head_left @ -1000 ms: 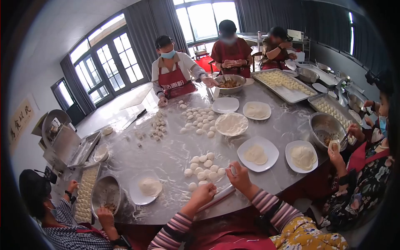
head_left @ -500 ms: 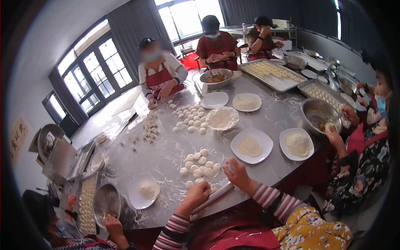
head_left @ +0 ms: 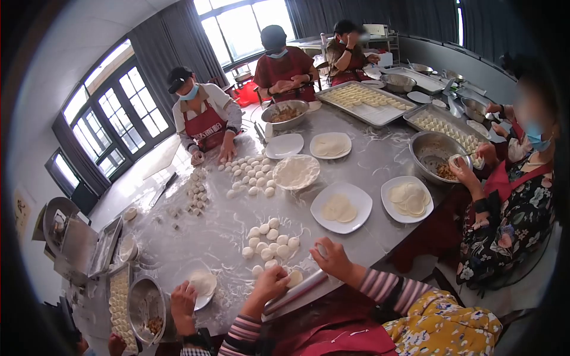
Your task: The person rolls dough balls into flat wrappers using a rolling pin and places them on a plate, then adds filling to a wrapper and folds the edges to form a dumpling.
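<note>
My left hand (head_left: 271, 283) is closed at the table's near edge, its fingertips at the rim of a flat dough disc (head_left: 295, 279). To its right, my right hand (head_left: 332, 259) is raised a little with curled fingers around a small pale thing that I cannot make out. Just beyond my hands lies a group of round dough pieces (head_left: 273, 240) on the floured metal table (head_left: 225, 237). A square plate with thin wrappers (head_left: 339, 207) stands farther back, right of that group.
Another wrapper plate (head_left: 408, 199) and a steel bowl of filling (head_left: 438, 155) stand right. At left a co-worker's hand (head_left: 183, 299) reaches over a plate of wrappers (head_left: 203, 283). Across the table are a flour bowl (head_left: 296, 172), dough pieces (head_left: 252, 172), a knife (head_left: 163, 190) and co-workers.
The view has shifted, moving the table leftward in the picture. The co-worker's hand at left has gone from the bowl to the wrapper plate. More of the disc shows beside my left hand.
</note>
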Available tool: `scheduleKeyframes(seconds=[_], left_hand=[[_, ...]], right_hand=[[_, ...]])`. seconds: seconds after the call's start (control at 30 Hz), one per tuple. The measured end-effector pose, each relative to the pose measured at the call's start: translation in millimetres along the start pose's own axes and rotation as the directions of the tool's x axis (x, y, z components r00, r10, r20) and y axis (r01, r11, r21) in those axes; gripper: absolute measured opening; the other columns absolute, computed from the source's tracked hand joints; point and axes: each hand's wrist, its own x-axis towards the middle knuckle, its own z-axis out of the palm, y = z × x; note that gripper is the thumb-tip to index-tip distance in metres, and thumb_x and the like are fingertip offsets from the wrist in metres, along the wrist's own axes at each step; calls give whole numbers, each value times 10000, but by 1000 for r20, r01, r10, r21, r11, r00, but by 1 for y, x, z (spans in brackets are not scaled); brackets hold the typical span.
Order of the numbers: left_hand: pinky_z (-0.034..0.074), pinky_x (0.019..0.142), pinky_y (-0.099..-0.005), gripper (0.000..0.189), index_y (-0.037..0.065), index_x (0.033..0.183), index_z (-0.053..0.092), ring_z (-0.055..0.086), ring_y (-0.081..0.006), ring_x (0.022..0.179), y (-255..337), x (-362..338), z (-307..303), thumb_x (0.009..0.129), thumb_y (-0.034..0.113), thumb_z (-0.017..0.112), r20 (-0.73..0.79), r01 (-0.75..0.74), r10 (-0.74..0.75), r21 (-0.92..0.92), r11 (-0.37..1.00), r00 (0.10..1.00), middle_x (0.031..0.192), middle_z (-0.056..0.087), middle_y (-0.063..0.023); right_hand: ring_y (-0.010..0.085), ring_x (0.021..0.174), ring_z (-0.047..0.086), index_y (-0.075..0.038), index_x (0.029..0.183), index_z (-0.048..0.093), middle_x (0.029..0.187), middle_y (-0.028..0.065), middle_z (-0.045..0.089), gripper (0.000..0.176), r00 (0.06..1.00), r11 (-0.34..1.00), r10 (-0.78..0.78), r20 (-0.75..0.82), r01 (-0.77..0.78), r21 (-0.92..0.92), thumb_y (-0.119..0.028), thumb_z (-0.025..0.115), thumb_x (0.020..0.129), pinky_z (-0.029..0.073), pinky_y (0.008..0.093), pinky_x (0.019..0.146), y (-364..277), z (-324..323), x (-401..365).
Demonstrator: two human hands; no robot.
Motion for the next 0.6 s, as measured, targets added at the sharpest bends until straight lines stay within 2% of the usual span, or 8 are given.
scheduleKeyframes(seconds=[0.1, 0.23, 0.27, 0.3, 0.4, 0.47, 0.53, 0.6], left_hand=[[477, 701, -412, 206, 6, 857, 628, 629, -338, 782, 10, 8, 0, 831, 207, 591, -42, -38, 46, 179, 983, 998, 827, 646, -191], [477, 692, -414, 220, 43, 876, 655, 628, -341, 777, 2, 23, 3, 834, 246, 578, 28, 19, -26, 218, 976, 999, 825, 641, -195], [477, 677, -416, 213, 39, 859, 656, 629, -336, 770, 10, 22, 0, 826, 235, 579, 65, 14, -35, 298, 954, 997, 820, 641, -199], [478, 655, -412, 198, 27, 842, 654, 629, -327, 753, 8, 20, 0, 807, 211, 593, 43, -35, 24, 279, 960, 999, 802, 641, -198], [478, 634, -393, 161, -4, 823, 626, 621, -316, 711, -13, 13, -2, 771, 149, 634, -112, -3, 7, 37, 999, 994, 763, 633, -186], [478, 636, -383, 152, -8, 828, 614, 622, -300, 707, -15, 11, -4, 765, 128, 640, -32, 22, -25, -88, 996, 999, 754, 630, -174], [479, 643, -374, 147, -7, 835, 612, 623, -288, 712, -9, 10, -6, 764, 118, 640, -20, 58, -60, -113, 992, 998, 751, 629, -167], [480, 655, -369, 146, -5, 838, 614, 624, -288, 724, -6, 9, -6, 760, 115, 643, -50, 35, -36, -13, 999, 998, 763, 632, -167]], right_hand=[[405, 656, 576, -52, 941, 492, 732, 185, 584, 224, 999, 999, -22, 26, 23, -41, -101, 652, 792, 445, 450, 539, 19, 33, 31], [413, 666, 564, -58, 939, 495, 732, 190, 573, 190, 998, 994, -22, 57, 28, -107, -115, 624, 811, 435, 465, 555, 24, 30, 29], [406, 652, 560, -57, 921, 502, 719, 189, 560, 159, 953, 914, -275, 126, 300, -273, -98, 615, 817, 435, 466, 567, 24, 16, 23], [388, 622, 563, -51, 904, 509, 711, 179, 550, 140, 998, 996, -69, 5, 70, -60, -65, 616, 817, 431, 448, 538, 12, 8, 15], [290, 545, 562, -47, 890, 498, 669, 124, 533, 190, 1000, 999, 14, -6, -14, -40, -21, 660, 795, 435, 337, 492, -13, -16, -17], [246, 545, 564, -46, 891, 499, 667, 108, 531, 194, 997, 998, 65, 38, -64, -20, -18, 663, 792, 437, 334, 494, -16, -25, -26], [255, 541, 556, -47, 893, 501, 667, 111, 530, 196, 999, 999, 33, 31, -32, -37, -17, 664, 789, 437, 332, 498, -16, -19, -16], [264, 537, 547, -48, 895, 502, 668, 113, 530, 198, 1000, 999, -6, 11, 7, -42, -17, 664, 786, 438, 330, 503, -10, -6, 2]])
